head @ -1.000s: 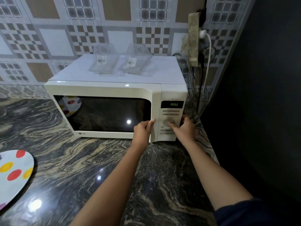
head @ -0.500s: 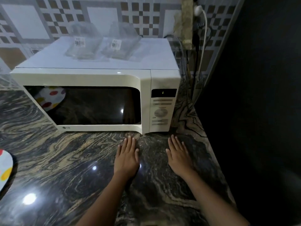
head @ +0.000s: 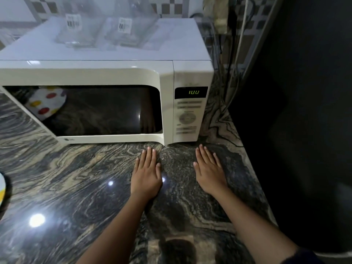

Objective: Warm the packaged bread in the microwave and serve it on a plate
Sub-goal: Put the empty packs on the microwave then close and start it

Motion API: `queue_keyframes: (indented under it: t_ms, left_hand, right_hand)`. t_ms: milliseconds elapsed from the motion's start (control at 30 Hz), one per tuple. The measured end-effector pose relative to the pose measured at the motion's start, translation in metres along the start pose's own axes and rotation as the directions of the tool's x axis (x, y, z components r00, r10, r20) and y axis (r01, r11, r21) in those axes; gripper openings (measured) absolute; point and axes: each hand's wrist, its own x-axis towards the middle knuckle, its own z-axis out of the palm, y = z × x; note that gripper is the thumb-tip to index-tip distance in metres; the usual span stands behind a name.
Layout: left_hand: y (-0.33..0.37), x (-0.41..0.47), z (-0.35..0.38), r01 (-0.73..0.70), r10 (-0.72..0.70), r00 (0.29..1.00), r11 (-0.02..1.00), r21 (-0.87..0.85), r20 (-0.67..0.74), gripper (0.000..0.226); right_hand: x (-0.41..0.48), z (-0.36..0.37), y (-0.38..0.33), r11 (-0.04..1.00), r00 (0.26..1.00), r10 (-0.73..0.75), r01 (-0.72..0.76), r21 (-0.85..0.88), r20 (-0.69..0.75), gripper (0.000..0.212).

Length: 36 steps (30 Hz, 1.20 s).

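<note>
Your left grip (head: 145, 176) and right grip (head: 209, 174) lay flat and apart on the dark veined stone worktop (head: 76, 178), fingers straight, holding nothing, just before the closed white microwave (head: 106, 73); its green display (head: 191, 92) glowed, and its dark window hid any bread
</note>
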Motion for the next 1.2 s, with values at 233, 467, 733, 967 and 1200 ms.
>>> queue_keyframes:
  t_ms: [233,467,733,967,1200]
  left_hand:
    - [0.0004,-0.0002,-0.0015,-0.002,0.001,1.0,1.0,0.014,0.006,0.077]
    - [-0.0004,0.0,-0.0019,-0.004,0.004,1.0,1.0,0.002,0.007,0.077]
    - [-0.0007,-0.0003,-0.0031,-0.009,0.008,1.0,1.0,0.027,0.018,0.077]
    - [-0.0007,-0.0005,-0.0035,-0.009,0.01,1.0,1.0,-0.003,0.018,0.077]
    - [-0.0001,-0.0001,-0.0064,-0.008,0.008,0.999,1.0,-0.005,0.034,0.078]
  right_hand:
    - [-0.0007,0.0002,-0.0006,1.0,1.0,0.0,0.0,0.023,-0.014,0.079]
    - [-0.0008,-0.0006,-0.0001,1.0,1.0,-0.002,0.003,0.027,-0.014,0.079]
    - [0.0004,-0.0001,0.0005,1.0,1.0,0.009,-0.009,0.0,0.016,0.081]
    - [0.0018,0.0006,0.0014,1.0,1.0,0.01,-0.01,0.015,0.011,0.083]
    - [0.0022,-0.0014,0.0011,0.998,1.0,0.026,-0.026,0.063,0.01,0.072]
